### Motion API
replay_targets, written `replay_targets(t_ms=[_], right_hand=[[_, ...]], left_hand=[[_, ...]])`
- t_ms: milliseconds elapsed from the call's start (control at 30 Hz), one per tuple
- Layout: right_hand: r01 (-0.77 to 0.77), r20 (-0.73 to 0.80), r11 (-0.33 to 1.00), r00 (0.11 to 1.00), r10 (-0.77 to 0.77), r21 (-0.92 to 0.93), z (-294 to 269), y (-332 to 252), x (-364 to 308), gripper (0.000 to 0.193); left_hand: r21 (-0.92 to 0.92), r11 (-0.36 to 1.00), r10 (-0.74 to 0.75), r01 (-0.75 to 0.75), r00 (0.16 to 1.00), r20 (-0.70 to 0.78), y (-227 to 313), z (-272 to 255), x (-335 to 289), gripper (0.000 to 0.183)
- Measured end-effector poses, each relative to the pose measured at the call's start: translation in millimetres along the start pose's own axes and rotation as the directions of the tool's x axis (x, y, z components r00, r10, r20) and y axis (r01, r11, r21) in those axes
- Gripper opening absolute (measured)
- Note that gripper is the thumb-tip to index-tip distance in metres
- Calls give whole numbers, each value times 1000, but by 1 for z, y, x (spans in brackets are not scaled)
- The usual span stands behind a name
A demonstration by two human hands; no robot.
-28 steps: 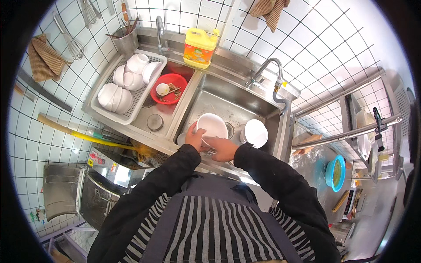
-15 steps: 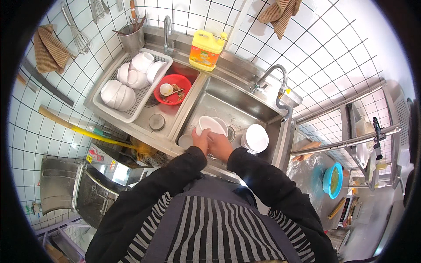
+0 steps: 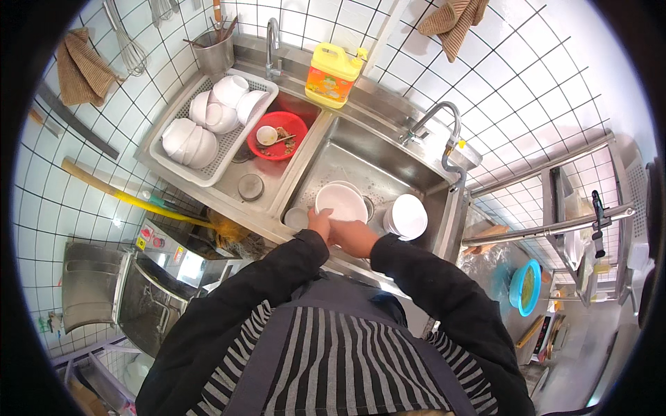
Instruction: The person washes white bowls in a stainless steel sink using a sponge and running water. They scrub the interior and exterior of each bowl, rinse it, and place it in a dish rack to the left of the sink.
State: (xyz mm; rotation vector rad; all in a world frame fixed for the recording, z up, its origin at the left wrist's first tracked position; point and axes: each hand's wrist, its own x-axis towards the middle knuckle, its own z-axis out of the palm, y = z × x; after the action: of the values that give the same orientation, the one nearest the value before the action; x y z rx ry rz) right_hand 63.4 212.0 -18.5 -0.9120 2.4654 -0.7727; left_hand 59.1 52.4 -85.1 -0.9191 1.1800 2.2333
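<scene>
A white bowl (image 3: 343, 202) is held over the right sink basin (image 3: 388, 165), its inside turned up towards me. My left hand (image 3: 320, 224) grips its near left rim. Close beside it, my right hand (image 3: 355, 238) is closed at the bowl's near side; some of its fingers are hidden. Behind the held bowl, the rim of another white bowl shows. To the right of my hands, a stack of white bowls (image 3: 408, 215) stands in the basin, and a small round dish (image 3: 296, 218) lies at its near left corner.
The left basin holds a red colander (image 3: 297, 123) with food scraps and a small cup. A grey draining tray (image 3: 207, 175) with several white bowls lies across its left side. A yellow detergent jug (image 3: 334, 76) stands behind; a curved faucet (image 3: 444, 107) reaches over the right basin.
The bowl in my hands has tipped from a steep angle to face up, showing its inside. My hands have shifted slightly, and the whole view has moved a little.
</scene>
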Motion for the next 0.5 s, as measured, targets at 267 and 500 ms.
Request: replay_targets(t_ms=[267,500], right_hand=[[-58,46,957,996,74,-283,-22,-10,3,24],[177,-28,918,979,-200,-355,-1,-11,8,21]], left_hand=[[27,997,72,-75,995,72,15,4,-12,62],[49,994,-109,101,977,183,16,-14,16,57]])
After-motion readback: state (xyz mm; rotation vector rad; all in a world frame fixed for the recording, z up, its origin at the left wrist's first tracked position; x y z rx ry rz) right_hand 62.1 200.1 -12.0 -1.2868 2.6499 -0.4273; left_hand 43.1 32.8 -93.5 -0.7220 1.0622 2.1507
